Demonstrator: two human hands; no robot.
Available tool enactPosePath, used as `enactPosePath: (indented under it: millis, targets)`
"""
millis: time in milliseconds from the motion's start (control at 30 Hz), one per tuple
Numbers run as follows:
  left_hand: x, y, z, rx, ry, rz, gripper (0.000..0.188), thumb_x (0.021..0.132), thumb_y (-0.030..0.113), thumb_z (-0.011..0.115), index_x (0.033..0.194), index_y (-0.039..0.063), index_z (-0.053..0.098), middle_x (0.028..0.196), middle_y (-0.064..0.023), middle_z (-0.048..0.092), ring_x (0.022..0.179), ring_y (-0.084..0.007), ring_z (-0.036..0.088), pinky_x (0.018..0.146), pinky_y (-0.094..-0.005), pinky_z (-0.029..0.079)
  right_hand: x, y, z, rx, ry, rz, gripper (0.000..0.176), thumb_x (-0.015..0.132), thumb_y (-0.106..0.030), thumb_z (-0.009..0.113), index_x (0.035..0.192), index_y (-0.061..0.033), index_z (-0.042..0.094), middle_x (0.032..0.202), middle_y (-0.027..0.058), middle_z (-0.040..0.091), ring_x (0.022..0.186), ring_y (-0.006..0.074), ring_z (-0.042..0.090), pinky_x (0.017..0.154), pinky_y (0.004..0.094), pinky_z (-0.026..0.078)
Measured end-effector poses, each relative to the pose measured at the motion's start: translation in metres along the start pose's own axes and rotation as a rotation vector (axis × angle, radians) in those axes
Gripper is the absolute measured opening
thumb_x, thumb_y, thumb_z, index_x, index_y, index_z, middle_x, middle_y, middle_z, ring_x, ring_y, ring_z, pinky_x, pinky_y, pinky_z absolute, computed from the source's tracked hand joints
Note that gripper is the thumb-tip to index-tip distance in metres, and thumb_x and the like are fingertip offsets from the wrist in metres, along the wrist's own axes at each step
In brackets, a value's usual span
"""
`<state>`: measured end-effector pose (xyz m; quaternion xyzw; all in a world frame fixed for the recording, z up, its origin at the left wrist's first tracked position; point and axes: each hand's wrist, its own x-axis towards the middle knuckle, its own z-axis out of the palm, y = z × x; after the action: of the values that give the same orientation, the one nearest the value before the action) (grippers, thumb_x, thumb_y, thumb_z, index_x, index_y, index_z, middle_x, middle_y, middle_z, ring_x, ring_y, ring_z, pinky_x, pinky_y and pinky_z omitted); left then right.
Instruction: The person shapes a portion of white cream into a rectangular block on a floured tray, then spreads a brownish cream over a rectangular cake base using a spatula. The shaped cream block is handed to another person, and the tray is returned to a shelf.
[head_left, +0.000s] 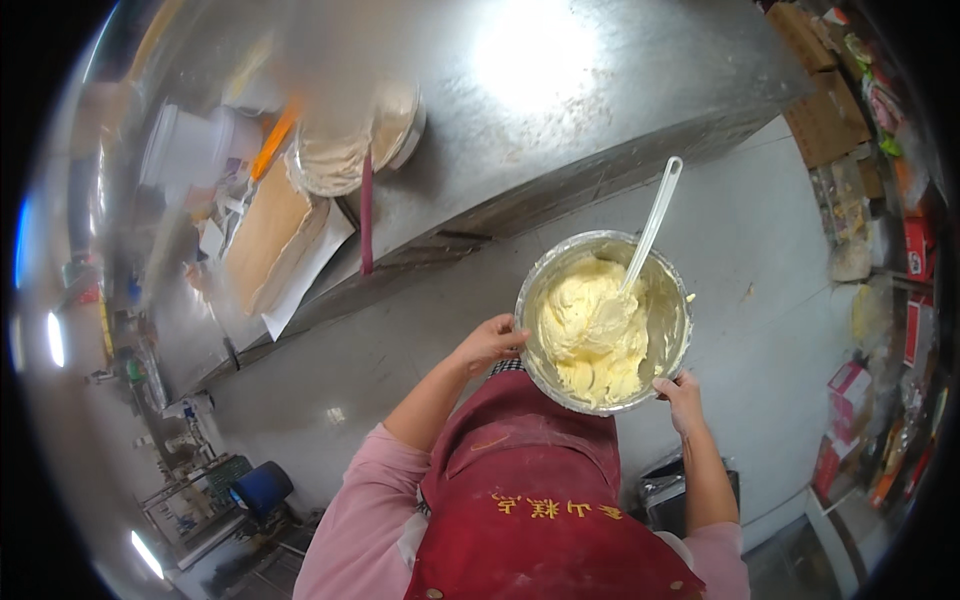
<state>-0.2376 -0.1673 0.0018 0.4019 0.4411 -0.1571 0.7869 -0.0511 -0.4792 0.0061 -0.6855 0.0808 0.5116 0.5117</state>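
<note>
Both my hands carry a round metal bowl (670, 330) in front of my red apron, above the floor. My left hand (491, 343) grips its rim on the left side. On the lower right, my right hand (679, 397) holds the rim with the thumb on top. Thick pale-yellow cream or batter (592, 315) fills much of the bowl and smears its inner wall. A white spatula (652, 221) stands tilted in the mixture, its handle leaning out past the far rim. The fingers under the bowl are hidden.
A metal worktable (480, 172) runs along the far side. On it are a bowl of pale brown cream (330, 161), a brown slab on white paper (259, 232) and white tubs (180, 150). Cardboard boxes (829, 120) line the right. Behind me stands a black bin (667, 495).
</note>
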Motion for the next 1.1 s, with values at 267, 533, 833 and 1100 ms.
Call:
enactPosePath:
  millis: [267,533,833,1100]
  targets:
    - [-0.084,-0.128,-0.081,-0.045,0.201,-0.042,0.01,0.079,0.005,0.064,0.089,0.004,0.061,0.076,0.0011,0.059,0.062,-0.0062,0.05,0.054,-0.0219,0.039,-0.001,0.082,0.067,-0.225,-0.428,0.108,0.037,0.088,-0.024,0.062,0.114,0.0009,0.056,0.104,0.0072,0.062,0.092,0.0158,0.059,0.082,0.0302,0.049]
    - [-0.205,-0.23,-0.244,-0.018,0.661,0.062,0.01,0.071,0.002,0.063,0.081,0.002,0.062,0.065,-0.0001,0.055,0.054,-0.0076,0.046,0.049,-0.0236,0.036,0.163,0.011,0.314,-0.682,-0.146,-0.577,0.073,0.084,-0.032,0.061,0.141,-0.0023,0.027,0.141,0.0231,0.035,0.13,0.034,0.037,0.107,0.0398,0.03]
    - [-0.282,-0.253,-0.318,-0.07,0.811,0.023,0.009,0.072,-0.003,0.061,0.078,0.004,0.058,0.067,-0.0016,0.059,0.052,-0.0086,0.05,0.047,-0.0221,0.036,0.203,0.027,0.426,-0.241,0.09,-0.772,0.045,0.075,-0.019,0.064,0.114,-0.0033,0.048,0.118,0.0172,0.05,0.113,0.0328,0.047,0.095,0.0357,0.038]
    - [-0.179,-0.21,-0.298,0.13,0.537,-0.071,0.009,0.074,-0.003,0.059,0.08,0.003,0.059,0.066,0.0012,0.055,0.052,-0.0074,0.046,0.048,-0.0226,0.034,0.059,0.191,0.228,0.42,0.387,-0.59,0.029,0.096,-0.034,0.042,0.111,-0.0111,0.05,0.113,0.0032,0.048,0.114,0.0156,0.043,0.102,0.0329,0.029]
